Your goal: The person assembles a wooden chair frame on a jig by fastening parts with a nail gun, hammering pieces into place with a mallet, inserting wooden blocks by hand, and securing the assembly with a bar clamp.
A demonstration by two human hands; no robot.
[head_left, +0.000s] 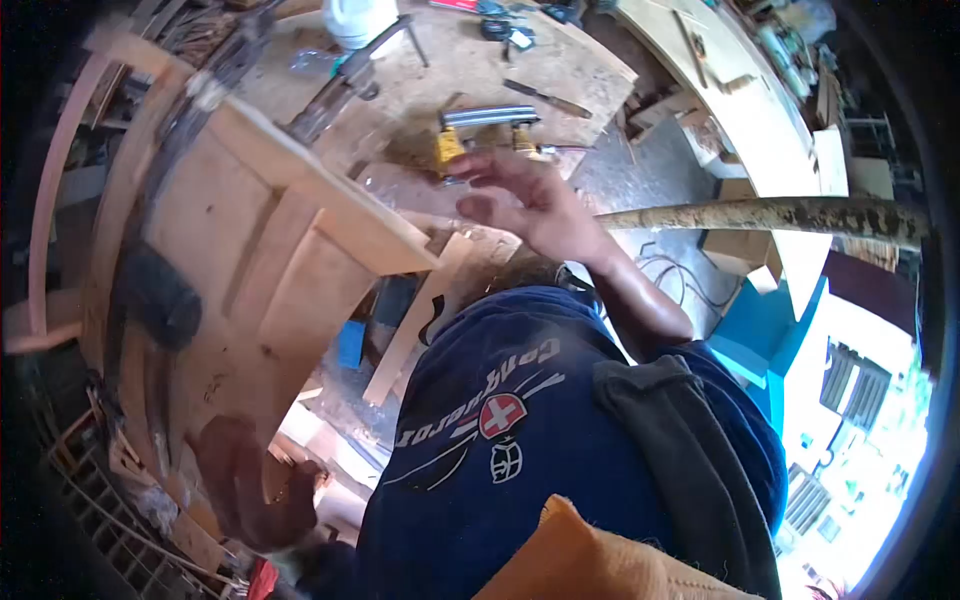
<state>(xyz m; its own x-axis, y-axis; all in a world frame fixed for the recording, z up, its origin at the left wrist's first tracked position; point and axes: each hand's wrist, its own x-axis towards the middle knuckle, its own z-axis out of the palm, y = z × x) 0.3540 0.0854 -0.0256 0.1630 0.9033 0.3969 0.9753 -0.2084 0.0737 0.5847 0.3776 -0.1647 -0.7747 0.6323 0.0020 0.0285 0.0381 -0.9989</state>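
My right hand (545, 210) is raised over the workbench, its fingers apart and nothing held. Just beyond its fingertips lies a tool with yellow parts (449, 150) and a silver bar (490, 116). At the lower left, my left hand (250, 490) is blurred, its fingers curved and spread with nothing visible between them. It is nearest the lower part of a large wooden panel (235, 240) with raised edge strips. A dark block-like thing (160, 297) shows against the panel's left side, too blurred to name.
The workbench (410, 95) carries a chisel-like tool (547, 98), a metal clamp (345, 88) and a white container (360, 20). A mottled pole (765, 215) crosses at the right, near a light board (735, 90) and a blue object (765, 340). Cables lie on the floor.
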